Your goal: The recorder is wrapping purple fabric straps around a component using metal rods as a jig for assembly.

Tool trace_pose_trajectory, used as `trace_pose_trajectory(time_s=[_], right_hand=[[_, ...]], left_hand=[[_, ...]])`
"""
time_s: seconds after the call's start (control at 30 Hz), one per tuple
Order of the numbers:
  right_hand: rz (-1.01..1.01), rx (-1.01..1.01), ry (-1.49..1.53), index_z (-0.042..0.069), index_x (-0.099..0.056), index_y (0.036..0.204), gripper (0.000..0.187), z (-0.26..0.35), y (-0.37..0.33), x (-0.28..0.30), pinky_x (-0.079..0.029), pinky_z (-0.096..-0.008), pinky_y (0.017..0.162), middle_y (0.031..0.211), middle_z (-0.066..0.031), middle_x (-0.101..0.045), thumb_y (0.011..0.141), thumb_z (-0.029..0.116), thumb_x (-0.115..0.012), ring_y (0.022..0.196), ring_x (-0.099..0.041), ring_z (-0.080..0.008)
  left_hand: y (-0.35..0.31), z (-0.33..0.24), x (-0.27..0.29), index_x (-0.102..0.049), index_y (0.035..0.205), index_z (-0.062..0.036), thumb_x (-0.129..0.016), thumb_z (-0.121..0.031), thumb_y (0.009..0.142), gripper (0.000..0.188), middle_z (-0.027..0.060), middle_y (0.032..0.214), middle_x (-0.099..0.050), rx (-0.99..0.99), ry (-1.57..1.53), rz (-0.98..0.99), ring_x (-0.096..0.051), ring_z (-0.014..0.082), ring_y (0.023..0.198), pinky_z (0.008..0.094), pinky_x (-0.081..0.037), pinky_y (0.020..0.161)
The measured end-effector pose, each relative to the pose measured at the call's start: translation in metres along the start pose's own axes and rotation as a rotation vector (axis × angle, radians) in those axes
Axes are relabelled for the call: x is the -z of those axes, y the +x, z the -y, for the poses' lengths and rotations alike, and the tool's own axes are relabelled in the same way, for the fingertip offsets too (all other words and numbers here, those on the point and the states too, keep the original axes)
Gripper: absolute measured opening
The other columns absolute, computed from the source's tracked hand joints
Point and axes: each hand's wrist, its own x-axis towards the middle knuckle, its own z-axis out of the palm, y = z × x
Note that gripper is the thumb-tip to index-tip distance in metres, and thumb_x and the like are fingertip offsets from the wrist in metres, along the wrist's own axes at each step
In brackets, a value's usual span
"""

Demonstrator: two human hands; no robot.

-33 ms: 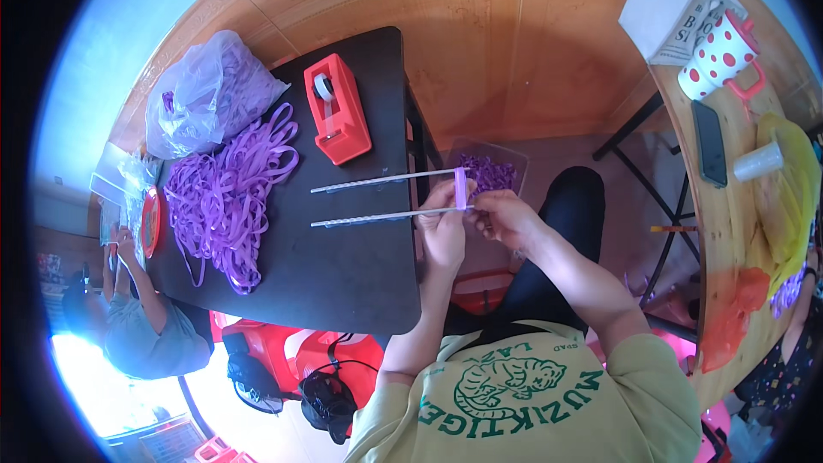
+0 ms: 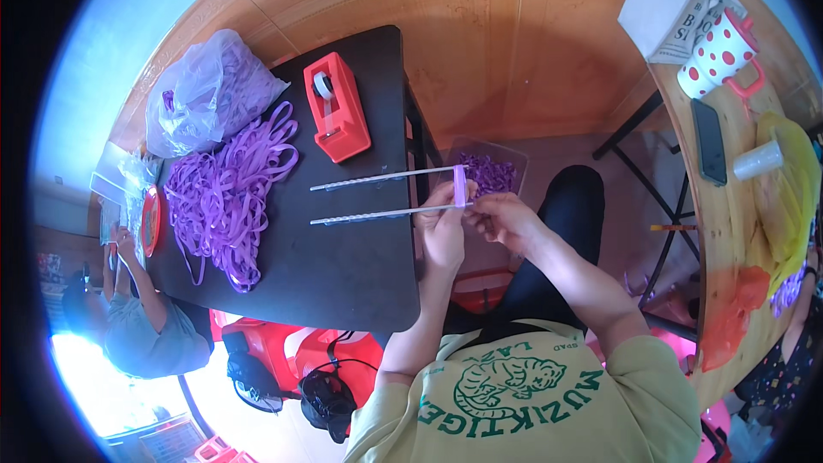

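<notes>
Two thin metal rods (image 2: pixel 364 219) with twisted-looking ends lie parallel, reaching from above the black table past its right edge. A purple ribbon (image 2: pixel 459 186) is wrapped across both rods near their right ends. My left hand (image 2: pixel 442 236) is closed at that ribbon, beside the nearer rod, its fingertips partly hidden behind the band. Just to the right, my right hand (image 2: pixel 506 219) pinches at the ribbon's lower end by the nearer rod's tip. The small piece between those fingers is mostly covered.
On the black table (image 2: pixel 343 266) are a purple ribbon heap (image 2: pixel 225 206), a stuffed plastic bag (image 2: pixel 206 90) and a red tape dispenser (image 2: pixel 341 107). A clear bin of purple pieces (image 2: pixel 489 173) stands beyond my hands. A wooden table (image 2: pixel 686 129) holds a phone (image 2: pixel 709 142) and dotted cup (image 2: pixel 718 58). Another person (image 2: pixel 154 330) sits left.
</notes>
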Motion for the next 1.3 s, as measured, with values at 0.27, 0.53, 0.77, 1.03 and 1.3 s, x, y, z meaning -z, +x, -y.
trace_pose_trajectory(time_s=[0.27, 0.53, 0.77, 1.03, 1.3], right_hand=[[-0.299, 1.13, -0.494, -0.001, -0.063, 0.091, 0.014, -0.02, -0.043, -0.02, -0.044, -0.0227, 0.062, 0.085, -0.0052, -0.059, 0.079, -0.008, -0.061, 0.071, -0.057, -0.0123], [-0.325, 1.307, -0.761, 0.001, -0.062, 0.092, 0.024, -0.025, -0.039, -0.036, -0.047, -0.0326, 0.062, 0.081, -0.0109, -0.057, 0.07, -0.009, -0.062, 0.072, -0.06, -0.0257], [-0.306, 1.197, -0.59, 0.0, -0.061, 0.097, 0.028, -0.031, -0.037, -0.037, -0.048, -0.031, 0.063, 0.08, -0.0117, -0.057, 0.072, -0.011, -0.059, 0.071, -0.061, -0.0239], [-0.28, 1.259, -0.732, -0.001, -0.06, 0.095, 0.025, -0.021, -0.031, -0.035, -0.048, -0.0308, 0.061, 0.077, -0.0123, -0.057, 0.072, -0.01, -0.061, 0.069, -0.062, -0.0247], [-0.184, 1.121, -0.625, -0.001, -0.057, 0.101, 0.026, -0.033, -0.052, -0.045, -0.047, -0.0276, 0.06, 0.078, -0.0112, -0.062, 0.075, -0.007, -0.062, 0.07, -0.063, -0.0185]], left_hand=[[-0.004, -0.006, 0.004, -0.067, 0.101, 0.003, -0.055, 0.001, 0.087, 0.019, 0.0155, 0.1, -0.067, 0.2, -0.242, -0.022, -0.062, 0.023, 0.095, 0.0336, -0.047, 0.086], [-0.007, -0.012, -0.002, -0.067, 0.1, 0.0039, -0.056, 0.0, 0.085, 0.019, 0.0163, 0.102, -0.067, 0.268, -0.252, -0.049, -0.062, 0.0226, 0.093, 0.0328, -0.048, 0.085], [-0.007, -0.013, -0.002, -0.067, 0.099, 0.0042, -0.056, 0.0, 0.086, 0.018, 0.0164, 0.101, -0.067, 0.268, -0.257, -0.05, -0.062, 0.0223, 0.09, 0.0331, -0.048, 0.084], [-0.007, -0.016, -0.006, -0.068, 0.096, 0.004, -0.056, 0.001, 0.085, 0.016, 0.0168, 0.1, -0.068, 0.253, -0.25, -0.049, -0.062, 0.0227, 0.093, 0.0332, -0.046, 0.089], [-0.009, -0.026, -0.008, -0.062, 0.108, 0.0049, -0.048, -0.005, 0.09, 0.025, 0.0166, 0.106, -0.064, 0.28, -0.361, -0.046, -0.06, 0.0235, 0.098, 0.034, -0.048, 0.088]])
